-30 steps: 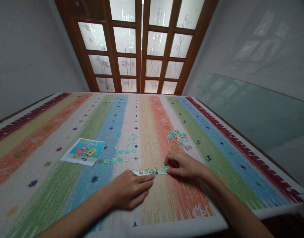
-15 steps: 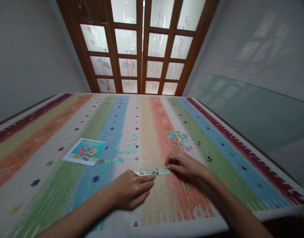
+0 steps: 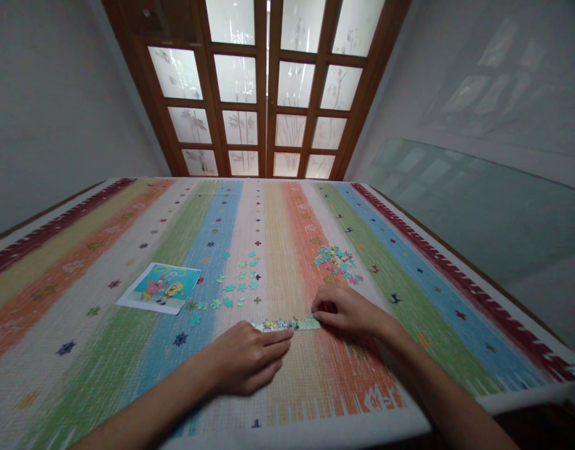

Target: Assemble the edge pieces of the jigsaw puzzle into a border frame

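Note:
A narrow strip of joined jigsaw pieces (image 3: 282, 324) lies across the striped cloth in front of me. My left hand (image 3: 252, 359) rests flat along its near edge, the fingers stretched out and touching it. At the strip's right end, my right hand (image 3: 340, 307) pinches a small teal puzzle piece (image 3: 312, 314) between thumb and fingertips, mostly hidden by the fingers. Loose teal pieces (image 3: 228, 302) are spread face up beyond my left hand. Past my right hand sits a heap of mixed pieces (image 3: 337, 262), teal with some pink.
A printed cartoon picture (image 3: 162, 289) lies at the left on the striped tablecloth (image 3: 287, 231). Walls flank the table on both sides, with a pale glass panel (image 3: 479, 206) leaning at the right. Wooden doors with frosted panes (image 3: 243, 81) stand behind the far edge.
The view has shifted very slightly. Both hands keep their places at the strip, and the pieces lie as before.

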`<state>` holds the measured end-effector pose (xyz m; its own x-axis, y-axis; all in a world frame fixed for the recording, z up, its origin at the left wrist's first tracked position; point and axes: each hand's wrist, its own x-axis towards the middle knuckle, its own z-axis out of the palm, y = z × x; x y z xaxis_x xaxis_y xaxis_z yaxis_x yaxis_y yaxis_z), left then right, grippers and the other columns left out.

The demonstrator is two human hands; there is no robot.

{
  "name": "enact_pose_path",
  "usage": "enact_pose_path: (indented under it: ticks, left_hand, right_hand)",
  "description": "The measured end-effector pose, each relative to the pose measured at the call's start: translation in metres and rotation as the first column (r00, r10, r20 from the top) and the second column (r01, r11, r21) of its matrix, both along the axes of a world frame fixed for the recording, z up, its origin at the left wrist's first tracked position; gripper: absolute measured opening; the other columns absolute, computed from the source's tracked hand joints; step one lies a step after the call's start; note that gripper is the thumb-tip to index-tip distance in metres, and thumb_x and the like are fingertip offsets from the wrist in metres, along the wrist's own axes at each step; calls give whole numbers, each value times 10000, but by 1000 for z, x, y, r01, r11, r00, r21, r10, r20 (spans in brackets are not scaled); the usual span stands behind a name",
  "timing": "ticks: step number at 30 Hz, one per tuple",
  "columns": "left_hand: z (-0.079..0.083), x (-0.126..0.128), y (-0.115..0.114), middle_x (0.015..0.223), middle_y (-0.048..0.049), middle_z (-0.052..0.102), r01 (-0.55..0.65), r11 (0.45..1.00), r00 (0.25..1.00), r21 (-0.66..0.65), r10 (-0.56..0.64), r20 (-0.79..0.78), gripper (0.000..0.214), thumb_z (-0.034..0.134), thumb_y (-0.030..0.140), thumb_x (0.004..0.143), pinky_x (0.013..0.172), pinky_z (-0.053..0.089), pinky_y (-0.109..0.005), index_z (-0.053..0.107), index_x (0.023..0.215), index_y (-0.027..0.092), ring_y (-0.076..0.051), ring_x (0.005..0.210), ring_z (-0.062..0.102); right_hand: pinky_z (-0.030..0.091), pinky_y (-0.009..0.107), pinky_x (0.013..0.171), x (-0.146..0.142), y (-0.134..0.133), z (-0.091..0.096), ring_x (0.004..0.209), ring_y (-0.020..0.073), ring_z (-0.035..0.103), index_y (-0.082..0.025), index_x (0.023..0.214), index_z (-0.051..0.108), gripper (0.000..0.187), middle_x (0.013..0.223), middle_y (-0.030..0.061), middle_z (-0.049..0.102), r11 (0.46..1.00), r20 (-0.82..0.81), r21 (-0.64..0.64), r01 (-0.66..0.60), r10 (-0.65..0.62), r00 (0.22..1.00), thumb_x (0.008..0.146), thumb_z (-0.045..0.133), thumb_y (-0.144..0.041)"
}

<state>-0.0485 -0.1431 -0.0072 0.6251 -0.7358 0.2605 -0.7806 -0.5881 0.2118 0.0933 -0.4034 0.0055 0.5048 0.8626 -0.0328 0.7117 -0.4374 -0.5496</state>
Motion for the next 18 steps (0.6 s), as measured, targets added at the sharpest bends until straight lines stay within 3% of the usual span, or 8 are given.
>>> enact_pose_path:
  ticks: [18]
  left_hand:
    - [-5, -2, 1, 1329, -100, 713, -10, 999, 1000, 37, 10, -1, 340, 446, 215, 1005, 495, 534, -310, 619, 1292, 158, -186, 826, 762]
  right_hand:
    - [470, 304, 722, 0, -1, -2, 767, 186, 652, -190, 898, 807, 135, 830, 67, 724, 999, 112, 8, -41, 40, 993, 882, 688, -128]
